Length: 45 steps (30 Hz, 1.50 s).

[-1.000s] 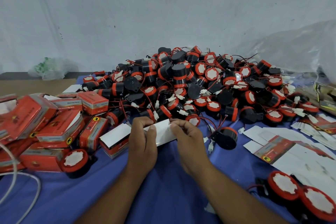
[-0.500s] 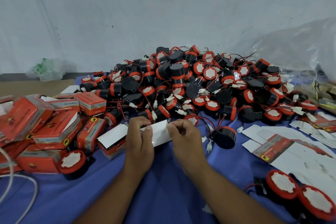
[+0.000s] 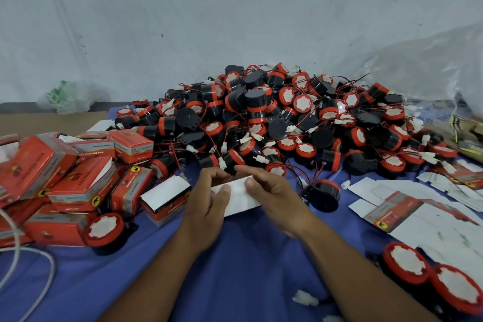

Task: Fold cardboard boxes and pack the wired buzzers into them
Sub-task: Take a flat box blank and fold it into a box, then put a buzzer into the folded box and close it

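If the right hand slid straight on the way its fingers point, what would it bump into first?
Probably the nearest black-and-red buzzer, just beyond the right hand that pinches the flat cardboard; depth is unclear.

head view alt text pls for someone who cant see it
The left hand and right hand pinch a white card over a blue cloth. Behind it lies a big pile of red-and-black wired buzzers, with folded red boxes to the left and flat blanks to the right.

view: head-worn | faces forward-down at buzzer pile [image 3: 287,117] | close over table [image 3: 248,269] | edges seemingly warped
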Tool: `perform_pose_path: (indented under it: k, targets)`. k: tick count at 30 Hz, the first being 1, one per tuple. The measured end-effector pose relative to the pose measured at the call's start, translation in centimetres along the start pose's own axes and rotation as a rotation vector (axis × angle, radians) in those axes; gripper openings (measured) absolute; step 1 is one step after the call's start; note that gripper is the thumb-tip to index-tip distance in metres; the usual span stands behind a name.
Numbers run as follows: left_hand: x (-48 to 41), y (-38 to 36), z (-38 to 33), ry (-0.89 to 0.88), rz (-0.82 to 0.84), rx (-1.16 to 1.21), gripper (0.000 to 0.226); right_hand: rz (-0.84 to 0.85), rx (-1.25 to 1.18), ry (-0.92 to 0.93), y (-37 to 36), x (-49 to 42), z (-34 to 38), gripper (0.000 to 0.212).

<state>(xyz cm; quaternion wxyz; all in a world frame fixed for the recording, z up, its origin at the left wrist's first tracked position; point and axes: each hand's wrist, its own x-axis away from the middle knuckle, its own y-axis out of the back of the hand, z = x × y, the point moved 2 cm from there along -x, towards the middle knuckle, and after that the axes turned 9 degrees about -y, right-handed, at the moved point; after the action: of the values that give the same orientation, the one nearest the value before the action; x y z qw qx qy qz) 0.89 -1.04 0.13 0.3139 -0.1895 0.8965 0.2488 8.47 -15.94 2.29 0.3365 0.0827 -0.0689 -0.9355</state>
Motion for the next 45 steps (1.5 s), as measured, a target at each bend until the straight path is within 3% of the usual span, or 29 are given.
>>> perform_pose_path:
  k: [4, 8, 10, 13, 18, 22, 28, 32, 35, 37, 39, 40, 42, 43, 45]
  targets:
    - [0.0, 0.3, 0.4, 0.006, 0.195, -0.083, 0.028, 0.098, 0.193, 0.015, 1.2, 0.3, 0.0, 0.03]
    - [0.4, 0.7, 1.0, -0.029, 0.348, -0.342, 0.045, 0.112, 0.715, 0.061, 2.5, 0.2, 0.1, 0.045]
    - [0.1, 0.7, 0.5, -0.134, 0.363, -0.482, 0.051, 0.1, 0.902, 0.118, 2.7, 0.1, 0.4, 0.058]
    - [-0.6, 1.0, -0.6, -0.404, 0.299, -0.746, 0.061, -0.009, 1.168, 0.326, 2.7, 0.3, 1.0, 0.059]
    - [-0.9, 1.6, -1.7, -0.606, 0.304, -0.823, 0.055, 0.058, 1.095, 0.435, 2.3, 0.9, 1.7, 0.046]
    - [-1.2, 2.5, -2.1, -0.54, 0.349, -0.938, 0.059, -0.046, 1.203, 0.488, 1.8, 1.0, 2.2, 0.046]
    - [-0.5, 1.2, -1.1, -0.022, 0.377, -1.004, 0.051, -0.131, 1.201, 0.131, 0.5, 0.4, 0.5, 0.049]
    - [0.2, 0.7, -0.7, 0.158, 0.197, -0.549, 0.04, -0.147, 1.211, 0.062, 0.2, 0.2, -0.1, 0.056]
    - [0.4, 0.9, 0.2, 0.308, 0.212, -0.307, 0.034, 0.004, 1.1, -0.009, 1.4, 0.3, 0.2, 0.056]
    - [0.6, 1.2, 0.7, 0.354, 0.215, -0.24, 0.037, 0.086, 0.929, -0.033, 2.5, 0.6, 1.1, 0.044]
    - [0.7, 1.4, 0.8, 0.334, 0.229, -0.255, 0.042, -0.065, 0.752, -0.083, 4.8, 0.7, 2.2, 0.032]
    - [0.7, 1.4, 0.8, 0.323, 0.236, -0.255, 0.045, -0.198, 0.767, -0.124, 6.6, 0.8, 2.4, 0.031]
    - [0.8, 1.4, 0.9, 0.311, 0.219, -0.229, 0.05, -0.371, 1.059, -0.31, 10.1, 1.2, 2.6, 0.042]
    - [0.8, 1.4, 1.0, 0.306, 0.206, -0.227, 0.051, -0.351, 1.151, -0.459, 11.5, 1.5, 2.3, 0.042]
    - [0.9, 1.3, 1.1, 0.297, 0.202, -0.241, 0.052, -0.19, 1.101, -0.658, 12.7, 2.2, 1.5, 0.039]
